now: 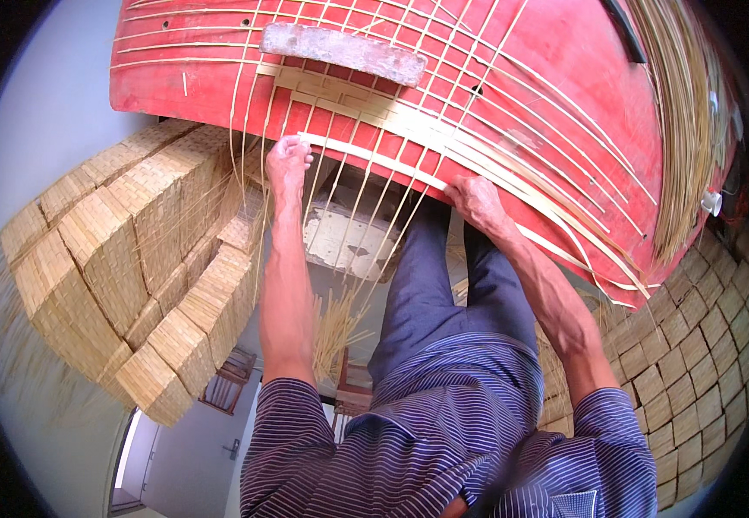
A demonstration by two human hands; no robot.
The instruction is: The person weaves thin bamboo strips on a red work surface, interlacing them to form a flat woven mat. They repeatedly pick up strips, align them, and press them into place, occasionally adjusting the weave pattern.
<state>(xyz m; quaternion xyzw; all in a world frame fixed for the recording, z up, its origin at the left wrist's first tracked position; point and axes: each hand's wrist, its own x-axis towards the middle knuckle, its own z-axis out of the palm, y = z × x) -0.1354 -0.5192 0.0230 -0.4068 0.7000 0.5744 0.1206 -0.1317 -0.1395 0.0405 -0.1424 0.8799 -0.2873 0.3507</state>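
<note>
Closest in were the striped shirt and dark trousers of the person, with both bare forearms stretched out toward the red desk. The left hand had its grip pinched closed, thumb against fingers, on the end of a flat pale strip. The right hand had its grip closed on the same strip farther to the right, fingers curled in. Between the hands, the strip lay along the near edge of the desk, crossing the thin strips that ran over that edge and hung toward the lap. Left of the left forearm stood stacked woven boxes; more woven boxes were piled to the right of the right forearm. Just past the flat strip, a woven band lay on the desk, and a long worn block rested across the weaving beyond it. Off to the right lay a thick bundle of straw-coloured strips, beside a dark rod.
</note>
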